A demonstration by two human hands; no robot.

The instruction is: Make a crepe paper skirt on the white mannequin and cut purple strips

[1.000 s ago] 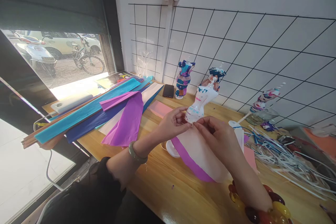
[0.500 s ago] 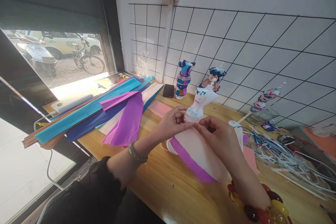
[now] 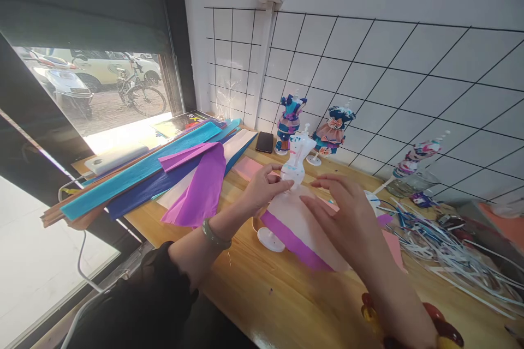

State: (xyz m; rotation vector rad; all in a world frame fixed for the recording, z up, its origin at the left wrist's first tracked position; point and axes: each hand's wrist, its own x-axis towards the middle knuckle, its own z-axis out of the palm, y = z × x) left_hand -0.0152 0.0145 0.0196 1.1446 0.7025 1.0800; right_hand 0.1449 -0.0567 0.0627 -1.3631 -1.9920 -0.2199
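A small white dress form (image 3: 299, 154) with paint marks stands on its round white base (image 3: 270, 239). My left hand (image 3: 268, 188) is closed at the form's lower edge, its thumb pressing the top of a pale pink crepe paper sheet (image 3: 301, 217) against it. A purple strip (image 3: 295, 241) borders the sheet's lower edge as it hangs down like a skirt. To the right, my right hand (image 3: 341, 210) holds nothing; its fingers are spread just off the paper.
Purple, blue and tan crepe paper (image 3: 200, 185) lies at left, near a phone (image 3: 265, 142). Behind stand decorated dress forms, one with blue bows (image 3: 290, 120), another with pink ruffles (image 3: 331, 132). A tilted third form (image 3: 418, 154) and tangled white strips (image 3: 446, 259) are at right.
My right hand has let go of the paper's top edge and opened, moving off to the right. The white form, earlier tilted, is now more upright and further left, with my left hand still on it.
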